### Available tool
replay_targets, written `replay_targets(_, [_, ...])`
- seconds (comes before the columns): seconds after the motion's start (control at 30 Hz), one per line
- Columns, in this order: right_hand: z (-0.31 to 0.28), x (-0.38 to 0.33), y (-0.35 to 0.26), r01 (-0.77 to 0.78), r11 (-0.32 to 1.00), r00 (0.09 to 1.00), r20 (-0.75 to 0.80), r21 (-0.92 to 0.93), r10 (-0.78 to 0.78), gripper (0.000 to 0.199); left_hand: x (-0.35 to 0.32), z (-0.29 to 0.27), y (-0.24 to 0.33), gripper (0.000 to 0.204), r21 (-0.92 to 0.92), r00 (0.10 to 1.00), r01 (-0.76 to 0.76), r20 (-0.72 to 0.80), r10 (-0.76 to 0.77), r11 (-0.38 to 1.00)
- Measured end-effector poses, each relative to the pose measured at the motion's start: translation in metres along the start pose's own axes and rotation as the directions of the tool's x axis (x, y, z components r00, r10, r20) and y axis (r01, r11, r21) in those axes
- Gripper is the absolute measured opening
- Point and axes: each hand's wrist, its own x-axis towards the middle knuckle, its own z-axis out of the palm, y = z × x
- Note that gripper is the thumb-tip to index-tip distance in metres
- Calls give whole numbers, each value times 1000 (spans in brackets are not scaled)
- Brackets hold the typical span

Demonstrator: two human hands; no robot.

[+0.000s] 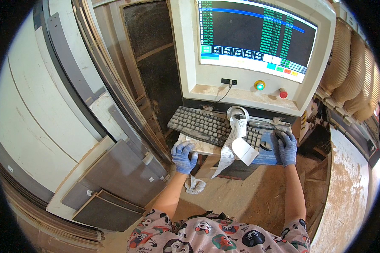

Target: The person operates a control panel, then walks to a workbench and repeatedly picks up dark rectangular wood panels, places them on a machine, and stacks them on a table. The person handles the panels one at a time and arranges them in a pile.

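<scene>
Both my hands wear blue gloves. My left hand (184, 156) grips the front edge of the pale shelf (199, 146) under a dusty grey keyboard (202, 124). My right hand (286, 145) rests on a dark computer mouse (279, 133) that lies on a blue pad (267, 155) at the shelf's right end. A roll of white label tape (237, 114) sits on the keyboard, and its strip (230, 147) hangs down over the shelf's edge between my hands. Above stands a cream machine console with a lit screen (253, 36).
Below the screen sit a green lit button (259, 86) and a red button (283, 93). Grey and white boards (118, 168) lean in stacks at the left. A crumpled cloth (195, 184) hangs under the shelf. Ribbed wooden ducts (350, 71) run at the right.
</scene>
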Motion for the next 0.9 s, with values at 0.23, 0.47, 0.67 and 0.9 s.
replay_targets(0.23, [3,0,3,12,1000,999,-36,-13,-12,34,0,0,1,27,3,1000,7,-1,-7,1000])
replay_targets(0.47, [5,1,6,36,999,999,-25,9,-36,33,-1,1,-1,27,13,1000,11,-6,-11,1000])
replay_targets(0.67, [7,-1,9,-2,999,999,-54,-33,1,33,1,-1,1,27,9,1000,13,3,-13,1000])
replay_targets(0.9, [8,-3,15,-28,993,997,-71,-116,19,33,1,3,1,26,-4,1000,-8,-2,8,1000])
